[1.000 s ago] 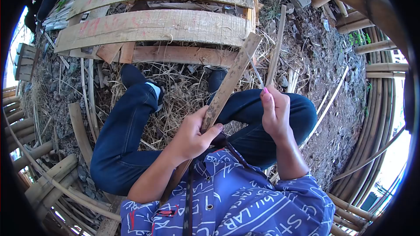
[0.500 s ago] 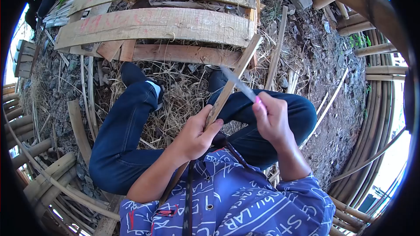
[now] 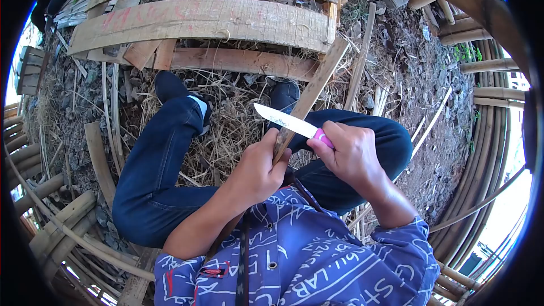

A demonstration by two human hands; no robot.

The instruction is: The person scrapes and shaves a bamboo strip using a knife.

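My left hand (image 3: 260, 167) is closed around the lower end of a bamboo strip (image 3: 317, 84), which slants up and to the right toward the slatted wood. In my right hand (image 3: 352, 152) is a knife (image 3: 288, 121), gripped by its pink handle. The pale blade points left and lies across the strip, just above my left hand. Whether its edge bites into the strip I cannot tell. Most of the handle is hidden in my fingers.
A slatted wooden platform (image 3: 198, 20) stands in front of my feet. Straw and shavings (image 3: 221, 130) cover the ground between my legs. Bamboo poles (image 3: 488, 136) are stacked at the right, and more bamboo pieces (image 3: 62, 224) lie at the lower left. A loose strip (image 3: 361, 56) lies right of the platform.
The knife has come down and toward me along the strip, and its blade has turned from pointing up-left to nearly level. My left hand still grips the strip.
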